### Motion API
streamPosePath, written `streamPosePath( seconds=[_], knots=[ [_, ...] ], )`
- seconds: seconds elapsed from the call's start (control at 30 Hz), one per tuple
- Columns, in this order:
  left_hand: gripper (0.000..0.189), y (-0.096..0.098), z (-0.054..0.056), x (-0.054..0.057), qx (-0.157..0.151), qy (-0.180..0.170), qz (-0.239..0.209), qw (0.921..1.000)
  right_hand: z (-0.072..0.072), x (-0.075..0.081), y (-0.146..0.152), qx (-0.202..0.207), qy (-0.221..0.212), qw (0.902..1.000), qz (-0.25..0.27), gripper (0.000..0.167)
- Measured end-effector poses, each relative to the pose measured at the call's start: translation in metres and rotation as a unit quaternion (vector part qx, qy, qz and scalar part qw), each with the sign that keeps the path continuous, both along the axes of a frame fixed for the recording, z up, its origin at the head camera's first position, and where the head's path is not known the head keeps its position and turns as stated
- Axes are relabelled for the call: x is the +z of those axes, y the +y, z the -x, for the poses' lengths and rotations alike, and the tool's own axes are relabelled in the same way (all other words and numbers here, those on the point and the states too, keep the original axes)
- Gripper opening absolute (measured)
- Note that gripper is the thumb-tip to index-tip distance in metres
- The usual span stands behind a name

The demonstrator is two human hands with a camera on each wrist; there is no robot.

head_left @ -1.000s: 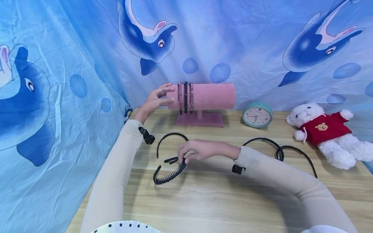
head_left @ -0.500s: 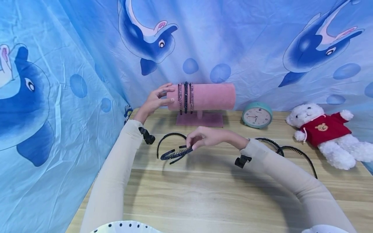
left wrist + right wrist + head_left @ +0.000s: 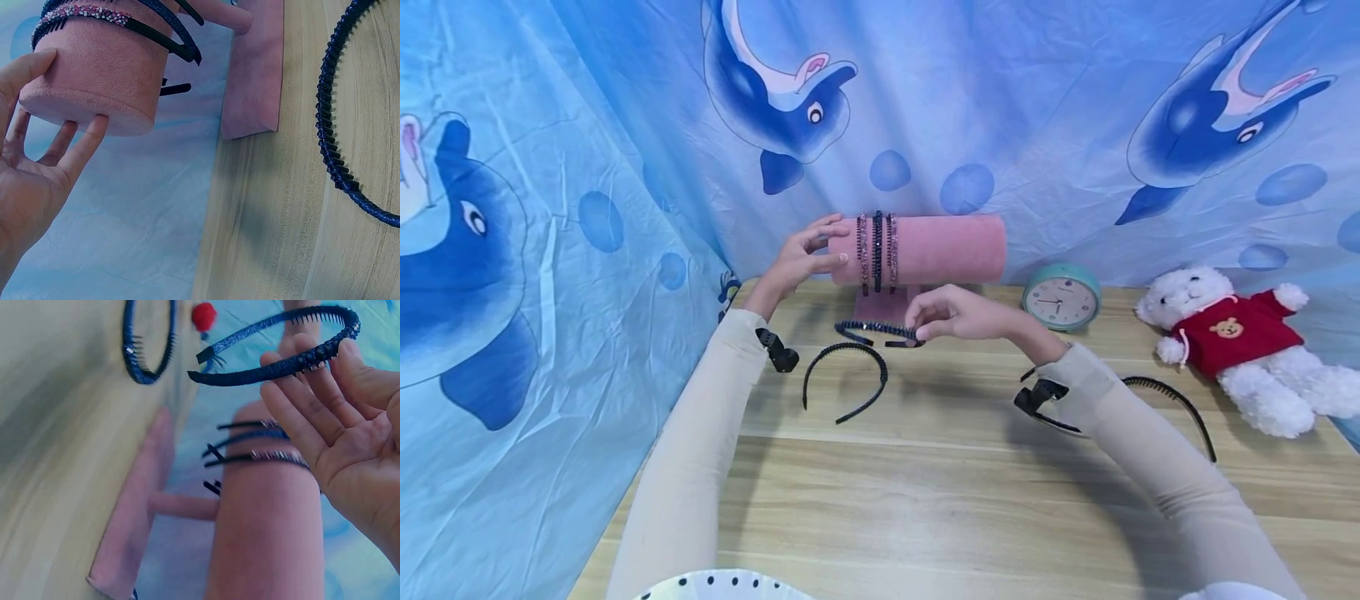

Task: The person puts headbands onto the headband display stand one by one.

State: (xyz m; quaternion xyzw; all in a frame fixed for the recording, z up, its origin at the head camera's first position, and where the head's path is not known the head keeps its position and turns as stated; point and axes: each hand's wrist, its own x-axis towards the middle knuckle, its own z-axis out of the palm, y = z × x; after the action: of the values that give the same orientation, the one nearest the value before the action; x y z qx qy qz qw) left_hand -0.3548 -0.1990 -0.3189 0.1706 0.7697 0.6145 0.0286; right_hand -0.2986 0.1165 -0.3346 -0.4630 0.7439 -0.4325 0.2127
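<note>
A pink padded roll on a stand (image 3: pixel 951 248) stands at the back of the table, three glittery toothed headbands around its left part: pink (image 3: pixel 863 258), dark blue (image 3: pixel 877 254) and pink (image 3: pixel 892 254). My left hand (image 3: pixel 797 257) grips its left end, thumb on the curved side and fingertips at the end face, as the left wrist view shows. Between thumb and fingers my right hand (image 3: pixel 356 437) pinches a dark blue beaded headband (image 3: pixel 312 359), raised in front of the stand, its open ends pointing away from the palm. Below it another dark headband (image 3: pixel 809 367) lies on the table.
Two more black headbands lie to the right: one (image 3: pixel 1060 426) mostly hidden under my right forearm, the other (image 3: pixel 1187 406) beside it. A green alarm clock (image 3: pixel 1062 297) and a white teddy bear in a red sweater (image 3: pixel 1240 329) sit behind them. A dolphin-print curtain (image 3: pixel 1037 108) hangs behind.
My right hand has lifted the dark blue headband and moved it away from me, up and right, from over the table to the stand's base. The left hand has stayed put.
</note>
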Motion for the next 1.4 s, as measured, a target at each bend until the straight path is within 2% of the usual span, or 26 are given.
streamPosePath(
  seconds=[0.2, 0.47, 0.77, 0.9, 1.07, 1.4],
  knots=[
    [0.051, -0.001, 0.0, 0.0, -0.001, 0.004, 0.005, 1.0, 0.01, 0.008, 0.019, -0.03, -0.005, 0.9994, 0.02, 0.011],
    [0.053, -0.001, 0.0, 0.0, -0.001, 0.004, 0.012, 0.9999, 0.011, 0.019, 0.04, -0.058, -0.009, 0.9977, 0.036, 0.013],
    [0.053, 0.0, -0.001, -0.001, -0.002, 0.005, 0.014, 0.9999, 0.018, 0.029, 0.079, -0.096, -0.03, 0.9945, 0.029, 0.017],
    [0.053, -0.001, -0.002, -0.001, -0.001, 0.009, 0.018, 0.9998, 0.021, 0.028, 0.096, -0.11, -0.028, 0.9927, 0.041, 0.016],
    [0.053, -0.001, -0.001, -0.003, -0.001, 0.012, 0.019, 0.9998, 0.023, 0.022, 0.119, -0.112, -0.057, 0.9903, 0.059, 0.017],
    [0.053, -0.003, 0.002, -0.004, 0.005, 0.01, 0.016, 0.9998, 0.024, 0.016, 0.158, -0.142, -0.074, 0.9856, 0.052, 0.017]
  ],
)
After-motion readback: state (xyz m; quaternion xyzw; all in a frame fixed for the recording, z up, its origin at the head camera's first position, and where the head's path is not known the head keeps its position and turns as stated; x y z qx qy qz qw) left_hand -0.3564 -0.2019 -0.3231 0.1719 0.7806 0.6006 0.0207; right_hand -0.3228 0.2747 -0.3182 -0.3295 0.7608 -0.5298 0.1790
